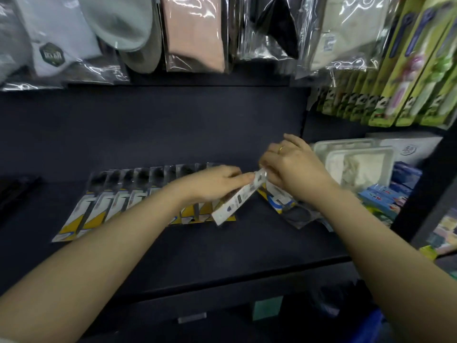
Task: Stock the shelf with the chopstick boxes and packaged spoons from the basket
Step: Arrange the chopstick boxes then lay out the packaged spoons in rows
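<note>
A row of several packaged spoons [116, 201] lies overlapped on the dark shelf [247, 243], running from the left to the middle. My left hand [210, 181] and my right hand [294, 167] both grip one packaged spoon [237, 199], its white back turned up, at the right end of the row. Under my right hand a small pile of more spoon packs [289, 206] lies askew on the shelf. No chopstick boxes or basket can be made out with certainty.
Bagged socks [195, 33] hang above the shelf. Green toothbrush packs [405, 70] hang at the upper right. White plastic containers [358, 164] and blue boxes [385, 196] crowd the shelf's right side. A dark item [17, 191] lies at the far left.
</note>
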